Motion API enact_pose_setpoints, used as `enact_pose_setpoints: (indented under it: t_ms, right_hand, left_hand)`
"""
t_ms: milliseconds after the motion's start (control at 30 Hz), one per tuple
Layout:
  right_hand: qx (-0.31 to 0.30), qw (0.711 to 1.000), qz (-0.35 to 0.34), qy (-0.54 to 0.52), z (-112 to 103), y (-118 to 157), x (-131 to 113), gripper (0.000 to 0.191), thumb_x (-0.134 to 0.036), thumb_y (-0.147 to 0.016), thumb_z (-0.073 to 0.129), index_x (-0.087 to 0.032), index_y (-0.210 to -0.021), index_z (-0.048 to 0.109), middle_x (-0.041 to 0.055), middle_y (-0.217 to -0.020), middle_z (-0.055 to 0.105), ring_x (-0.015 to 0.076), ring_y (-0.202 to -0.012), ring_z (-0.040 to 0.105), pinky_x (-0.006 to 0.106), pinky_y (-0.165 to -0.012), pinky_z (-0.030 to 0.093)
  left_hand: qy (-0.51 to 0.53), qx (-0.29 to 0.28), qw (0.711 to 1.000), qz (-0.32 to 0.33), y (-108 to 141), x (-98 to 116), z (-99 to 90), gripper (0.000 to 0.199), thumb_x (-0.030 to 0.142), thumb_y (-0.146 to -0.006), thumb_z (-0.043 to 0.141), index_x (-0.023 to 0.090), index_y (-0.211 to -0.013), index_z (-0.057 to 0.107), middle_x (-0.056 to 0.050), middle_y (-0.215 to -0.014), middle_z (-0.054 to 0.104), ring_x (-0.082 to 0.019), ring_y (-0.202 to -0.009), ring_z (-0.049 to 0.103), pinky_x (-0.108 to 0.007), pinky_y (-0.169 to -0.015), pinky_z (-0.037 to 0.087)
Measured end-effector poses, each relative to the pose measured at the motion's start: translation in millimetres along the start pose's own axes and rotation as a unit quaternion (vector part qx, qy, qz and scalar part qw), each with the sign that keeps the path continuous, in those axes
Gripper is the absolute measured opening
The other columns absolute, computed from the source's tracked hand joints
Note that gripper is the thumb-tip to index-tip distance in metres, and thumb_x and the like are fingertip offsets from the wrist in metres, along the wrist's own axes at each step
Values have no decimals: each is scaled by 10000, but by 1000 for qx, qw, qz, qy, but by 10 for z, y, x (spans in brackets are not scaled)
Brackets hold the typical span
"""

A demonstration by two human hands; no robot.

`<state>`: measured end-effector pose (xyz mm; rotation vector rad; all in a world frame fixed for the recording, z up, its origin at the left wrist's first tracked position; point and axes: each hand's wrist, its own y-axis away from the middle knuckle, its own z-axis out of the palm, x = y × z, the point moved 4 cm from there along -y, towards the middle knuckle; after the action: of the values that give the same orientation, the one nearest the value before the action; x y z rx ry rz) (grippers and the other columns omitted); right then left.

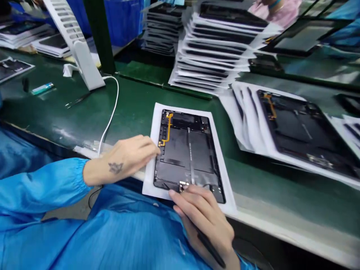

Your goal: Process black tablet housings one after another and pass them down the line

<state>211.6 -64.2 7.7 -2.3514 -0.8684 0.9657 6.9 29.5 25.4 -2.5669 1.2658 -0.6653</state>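
An opened tablet (177,150) lies on a white sheet (225,180) at the front edge of the bench, its black inside facing up. An orange flex cable (169,129) runs down its upper left side, and a thin pale strip (191,153) crosses its middle lengthwise. My left hand (132,155) has its fingers bent together at the tablet's left edge, gripping it there. My right hand (202,217) is closed around slim black tweezers (210,249) at the tablet's bottom edge. The tweezers' tips are mostly hidden by the fingers.
Behind stands a tall stack of tablet parts layered with white sheets (210,56). More open tablets (306,127) lie on sheets at the right. To the left are a white stand (87,63), its white cable (115,108), other tweezers (78,100) and a teal tube (42,89).
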Motion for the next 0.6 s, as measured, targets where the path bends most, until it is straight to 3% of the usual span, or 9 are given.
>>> enact_pose_setpoints:
  t_ms: [167,367,533,600]
  right_hand:
    - [-34,999,-12,-5,74,30,34,427,-68,-943,592,-247,-1326,655,23,-901,757,223,-895,681,432,-855,610]
    - [-19,998,-54,18,170,-8,48,570,-59,-955,573,-245,-1491,525,23,-898,750,230,-920,680,426,-868,610]
    - [3,999,-35,20,175,1,36,572,-46,-943,589,-266,-1469,544,12,-885,743,218,-874,698,415,-859,608]
    - [26,999,-24,21,143,8,39,470,-86,-955,582,-248,-1396,611,41,-938,742,243,-967,697,432,-896,596]
  left_hand:
    - [60,9,993,97,148,211,188,200,85,-1024,448,146,-1094,625,-119,-1195,704,-218,-1179,644,-353,-1018,552]
    - [83,34,994,65,204,198,186,140,213,-1036,529,125,-1084,626,-119,-1138,730,-233,-1209,659,-355,-1047,566]
    - [56,75,994,56,213,287,198,95,143,-1004,543,139,-1011,638,-114,-1102,730,-236,-1179,676,-353,-1014,584]
    - [80,69,994,31,177,312,186,98,135,-1010,527,139,-1006,624,-104,-1059,721,-231,-1139,676,-361,-1008,575]
